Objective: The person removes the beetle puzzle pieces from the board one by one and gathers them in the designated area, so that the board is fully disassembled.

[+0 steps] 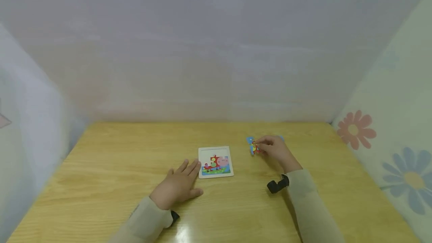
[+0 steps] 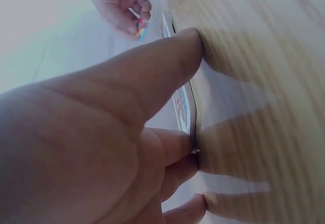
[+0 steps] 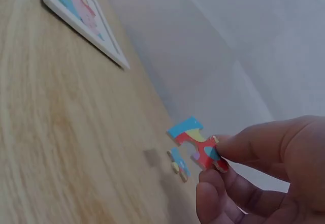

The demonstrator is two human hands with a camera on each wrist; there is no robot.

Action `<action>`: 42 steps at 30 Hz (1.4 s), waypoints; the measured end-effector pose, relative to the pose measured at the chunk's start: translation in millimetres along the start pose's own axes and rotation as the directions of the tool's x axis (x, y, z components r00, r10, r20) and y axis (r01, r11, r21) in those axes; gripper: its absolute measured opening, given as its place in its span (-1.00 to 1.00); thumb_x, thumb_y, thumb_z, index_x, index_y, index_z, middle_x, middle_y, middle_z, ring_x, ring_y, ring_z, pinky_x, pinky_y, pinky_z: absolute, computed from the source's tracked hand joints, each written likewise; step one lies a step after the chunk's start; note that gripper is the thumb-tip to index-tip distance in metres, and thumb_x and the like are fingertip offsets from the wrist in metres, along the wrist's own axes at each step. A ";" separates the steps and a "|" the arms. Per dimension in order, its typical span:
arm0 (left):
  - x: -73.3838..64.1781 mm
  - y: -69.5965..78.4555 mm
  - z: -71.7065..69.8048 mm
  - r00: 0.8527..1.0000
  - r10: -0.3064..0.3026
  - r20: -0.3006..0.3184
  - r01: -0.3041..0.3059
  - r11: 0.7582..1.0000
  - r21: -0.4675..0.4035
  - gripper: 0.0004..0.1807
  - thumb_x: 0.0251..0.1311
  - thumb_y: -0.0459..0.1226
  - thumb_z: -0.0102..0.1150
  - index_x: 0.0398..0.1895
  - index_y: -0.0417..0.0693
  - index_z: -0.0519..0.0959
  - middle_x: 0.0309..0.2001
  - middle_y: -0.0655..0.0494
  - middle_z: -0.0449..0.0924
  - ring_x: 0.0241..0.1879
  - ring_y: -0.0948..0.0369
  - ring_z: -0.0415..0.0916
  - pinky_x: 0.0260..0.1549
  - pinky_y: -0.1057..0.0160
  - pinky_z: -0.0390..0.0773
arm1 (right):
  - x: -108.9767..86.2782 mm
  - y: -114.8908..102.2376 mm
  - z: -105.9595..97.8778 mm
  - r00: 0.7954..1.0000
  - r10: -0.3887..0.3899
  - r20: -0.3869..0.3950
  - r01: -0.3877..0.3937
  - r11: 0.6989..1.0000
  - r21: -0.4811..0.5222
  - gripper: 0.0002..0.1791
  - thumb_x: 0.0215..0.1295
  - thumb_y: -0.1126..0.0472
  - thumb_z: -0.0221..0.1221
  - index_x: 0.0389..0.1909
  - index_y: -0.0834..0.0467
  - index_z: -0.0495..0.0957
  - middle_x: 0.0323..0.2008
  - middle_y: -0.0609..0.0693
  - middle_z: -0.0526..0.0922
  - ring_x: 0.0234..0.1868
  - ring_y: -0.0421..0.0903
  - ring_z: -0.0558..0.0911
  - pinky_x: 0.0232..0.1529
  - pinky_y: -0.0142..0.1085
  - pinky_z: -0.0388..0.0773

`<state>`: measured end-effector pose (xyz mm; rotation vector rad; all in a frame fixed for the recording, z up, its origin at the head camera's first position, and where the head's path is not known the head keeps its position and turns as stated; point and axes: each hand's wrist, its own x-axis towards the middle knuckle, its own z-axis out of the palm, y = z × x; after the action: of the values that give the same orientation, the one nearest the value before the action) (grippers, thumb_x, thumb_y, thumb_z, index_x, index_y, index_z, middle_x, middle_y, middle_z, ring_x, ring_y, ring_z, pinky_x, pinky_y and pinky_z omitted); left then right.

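Bare table separates tray from left-pointing piece; my right hand pinches it; my left hand touches tray, fingers straight.

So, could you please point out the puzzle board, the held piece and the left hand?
Puzzle board [image 1: 206, 156]: head view, bare upper part.
Held piece [image 3: 202, 147]: right wrist view, red middle.
Left hand [image 1: 176, 186]: head view, its back.

Bare left hand: fingertips down on pale, striped wood-grain tabletop | thin, flat, white-rimmed picture board: seen nearly edge-on, one fingertip at its edge | bare right hand, beyond: pinches small red, yellow and blue piece
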<state>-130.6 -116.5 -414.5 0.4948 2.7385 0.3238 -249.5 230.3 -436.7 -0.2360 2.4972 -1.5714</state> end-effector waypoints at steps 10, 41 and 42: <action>-0.3 -0.1 1.1 1.000 0.000 -0.009 0.000 1.000 0.009 -0.07 0.33 0.13 0.21 0.60 -0.15 0.12 0.61 0.00 0.02 0.57 -0.15 -0.09 0.35 -0.45 0.06 | 2.0 3.3 12.4 0.999 0.012 -0.038 -0.015 0.996 -0.092 -0.77 0.47 0.37 0.10 0.01 0.35 0.64 -0.26 0.17 0.69 -0.35 -0.06 0.65 -0.34 -0.27 0.65; -5.2 1.2 -4.3 1.000 0.008 -0.005 -0.008 1.000 -0.001 -0.06 0.34 0.12 0.22 0.60 -0.15 0.10 0.61 -0.01 0.00 0.57 -0.16 -0.11 0.35 -0.45 0.05 | -5.5 -14.5 29.8 0.991 -0.045 -0.126 0.013 0.970 -0.242 -0.85 0.43 0.31 0.17 -0.12 0.30 0.65 -0.31 0.07 0.63 -0.35 -0.05 0.61 -0.30 -0.23 0.60; -5.0 1.6 -4.4 1.000 0.009 -0.003 -0.009 1.000 0.000 -0.06 0.34 0.12 0.22 0.60 -0.16 0.10 0.61 -0.01 0.00 0.57 -0.16 -0.10 0.35 -0.45 0.05 | -6.8 -16.3 33.0 0.991 -0.054 -0.119 0.026 0.974 -0.225 -0.85 0.43 0.30 0.18 -0.11 0.28 0.65 -0.29 0.07 0.64 -0.33 -0.05 0.61 -0.29 -0.24 0.60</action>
<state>-127.3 -117.7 -408.6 0.5064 2.7404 0.3275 -234.5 196.1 -435.5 -0.2264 2.7841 -1.3561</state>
